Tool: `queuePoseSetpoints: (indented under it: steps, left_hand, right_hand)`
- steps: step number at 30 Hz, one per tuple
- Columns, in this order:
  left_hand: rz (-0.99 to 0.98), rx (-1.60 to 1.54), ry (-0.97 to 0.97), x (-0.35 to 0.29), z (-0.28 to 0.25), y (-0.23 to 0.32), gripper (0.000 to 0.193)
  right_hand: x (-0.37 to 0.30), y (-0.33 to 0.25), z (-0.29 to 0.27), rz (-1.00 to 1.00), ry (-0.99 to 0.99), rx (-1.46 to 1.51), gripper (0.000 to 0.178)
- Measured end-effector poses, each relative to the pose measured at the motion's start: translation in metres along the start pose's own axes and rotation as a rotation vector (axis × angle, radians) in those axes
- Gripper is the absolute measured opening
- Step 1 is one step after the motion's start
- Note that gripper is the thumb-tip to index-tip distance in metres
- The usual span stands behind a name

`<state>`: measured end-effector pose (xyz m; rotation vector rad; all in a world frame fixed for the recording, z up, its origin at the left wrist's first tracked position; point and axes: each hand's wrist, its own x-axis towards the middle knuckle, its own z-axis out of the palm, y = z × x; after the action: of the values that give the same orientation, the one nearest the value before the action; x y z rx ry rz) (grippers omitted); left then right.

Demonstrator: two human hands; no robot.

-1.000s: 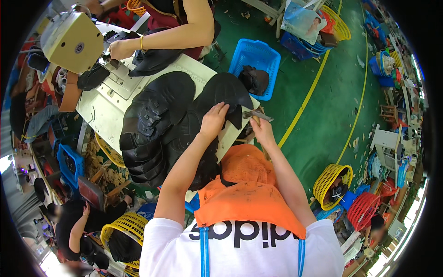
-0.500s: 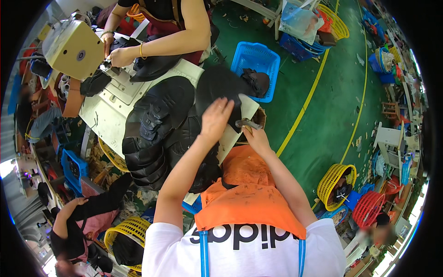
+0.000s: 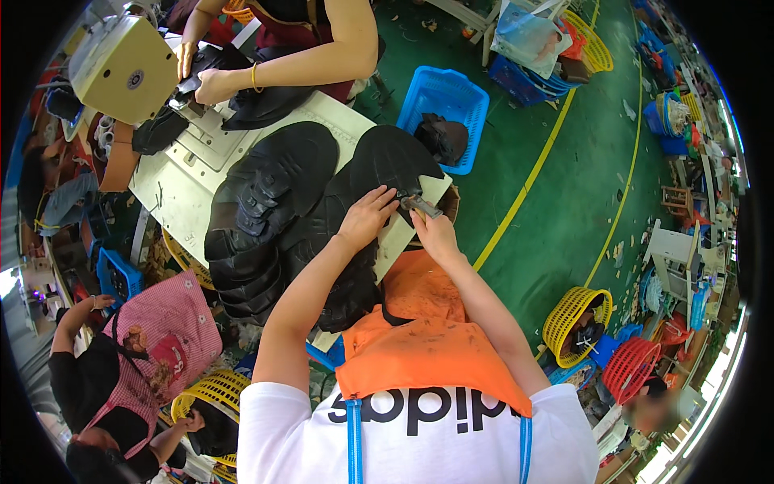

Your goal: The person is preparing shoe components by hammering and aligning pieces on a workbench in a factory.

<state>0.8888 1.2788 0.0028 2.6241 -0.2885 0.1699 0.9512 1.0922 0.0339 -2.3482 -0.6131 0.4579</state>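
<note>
A black shoe upper (image 3: 393,160) lies at the right end of the white sewing table (image 3: 359,129), its notched edge toward me. My left hand (image 3: 369,216) rests on its near edge with fingers stretched out. My right hand (image 3: 436,235) is closed round a hammer (image 3: 422,206); most of the handle is hidden in the palm. The hammer's head is over the near edge of the upper, close to my left fingertips; I cannot tell whether it touches. More black uppers (image 3: 282,173) lie overlapping left of my left forearm, with a folded stack (image 3: 242,270) at the table's near side.
Across the table a person's hands (image 3: 211,85) work black material at a cream sewing machine (image 3: 125,68). A blue basket (image 3: 445,89) holding dark pieces stands beyond the table's right end. Another person in a pink checked apron (image 3: 173,331) is at lower left, beside a yellow basket (image 3: 205,395).
The upper has turned and shifted slightly toward me. My left hand has slid down to its near edge, and the hammer has moved up and left. The person at lower left has turned.
</note>
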Motion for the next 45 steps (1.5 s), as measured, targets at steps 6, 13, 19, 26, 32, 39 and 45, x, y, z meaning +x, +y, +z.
queuePoseSetpoints:
  steps: [6,13,19,26,32,39,45]
  left_hand:
    - [-0.026,-0.010,0.035,0.002,-0.001,0.005,0.036]
    - [-0.054,-0.058,0.076,0.002,0.002,0.008,0.029]
    - [-0.103,-0.016,0.103,0.010,-0.006,0.005,0.033]
    - [-0.128,-0.061,0.111,0.012,-0.002,0.003,0.033]
    - [-0.277,-0.101,0.120,0.032,-0.002,0.005,0.037]
    - [-0.040,0.198,0.214,0.031,-0.010,-0.001,0.040]
    - [-0.121,-0.014,-0.150,0.014,-0.012,0.003,0.041]
  right_hand:
    - [0.003,-0.026,-0.002,0.052,-0.008,-0.216,0.031]
    - [0.014,-0.037,-0.008,0.194,-0.005,-0.186,0.034]
    - [0.026,-0.035,-0.005,0.110,-0.029,-0.255,0.032]
    - [0.036,-0.014,-0.021,0.010,-0.080,-0.102,0.032]
    - [0.021,-0.016,-0.019,0.070,-0.028,0.007,0.030]
    - [0.028,0.014,-0.014,0.067,-0.010,-0.047,0.033]
    - [0.035,0.008,-0.016,-0.027,0.008,-0.187,0.037]
